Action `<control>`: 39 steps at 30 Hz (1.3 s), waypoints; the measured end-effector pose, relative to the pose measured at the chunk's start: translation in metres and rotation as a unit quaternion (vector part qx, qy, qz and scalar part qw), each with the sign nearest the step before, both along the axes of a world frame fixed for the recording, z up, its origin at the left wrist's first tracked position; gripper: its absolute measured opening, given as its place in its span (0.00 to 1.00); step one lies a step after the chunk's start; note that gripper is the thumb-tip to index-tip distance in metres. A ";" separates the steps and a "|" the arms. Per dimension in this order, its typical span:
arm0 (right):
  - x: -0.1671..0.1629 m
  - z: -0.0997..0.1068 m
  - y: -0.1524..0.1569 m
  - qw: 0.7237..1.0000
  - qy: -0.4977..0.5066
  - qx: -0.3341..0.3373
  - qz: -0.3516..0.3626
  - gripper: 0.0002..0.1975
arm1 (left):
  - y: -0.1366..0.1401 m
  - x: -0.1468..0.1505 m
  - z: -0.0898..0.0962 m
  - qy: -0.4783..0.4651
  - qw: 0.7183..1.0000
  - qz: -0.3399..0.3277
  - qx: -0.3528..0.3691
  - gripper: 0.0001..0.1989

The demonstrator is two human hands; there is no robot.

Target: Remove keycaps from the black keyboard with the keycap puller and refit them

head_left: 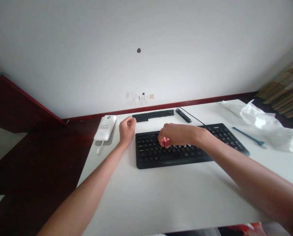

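Observation:
A black keyboard (169,157) lies on the white table, with small white patches among its middle keys, partly hidden by my right hand. My right hand (172,134) is over its left half, fingers curled down onto the keys; anything between the fingertips is hidden. Just beyond the keyboard's left back corner, my left hand (127,129) is closed with thumb and fingertips together. Whether it pinches something small I cannot make out. Loose black keycaps (158,114) sit in rows beside that hand, toward the back of the table.
A white power-bank-like device (106,128) with a strap lies at the left edge. Behind the keyboard is a bundled black cable (183,115). To the right are a thin blue tool (248,136) with a flared end and a crumpled clear plastic bag (264,121).

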State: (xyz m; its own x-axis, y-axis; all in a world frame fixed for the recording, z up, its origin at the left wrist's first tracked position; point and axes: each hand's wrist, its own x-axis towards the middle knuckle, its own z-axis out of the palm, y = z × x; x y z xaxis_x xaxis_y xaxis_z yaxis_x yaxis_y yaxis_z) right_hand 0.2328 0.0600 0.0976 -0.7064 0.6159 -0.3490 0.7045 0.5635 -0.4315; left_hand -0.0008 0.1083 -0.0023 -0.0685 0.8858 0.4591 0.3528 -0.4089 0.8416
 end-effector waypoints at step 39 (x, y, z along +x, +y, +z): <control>0.048 -0.039 0.062 0.964 0.075 0.135 -0.216 0.07 | -0.001 0.002 -0.004 0.038 0.999 -0.017 -0.032 0.21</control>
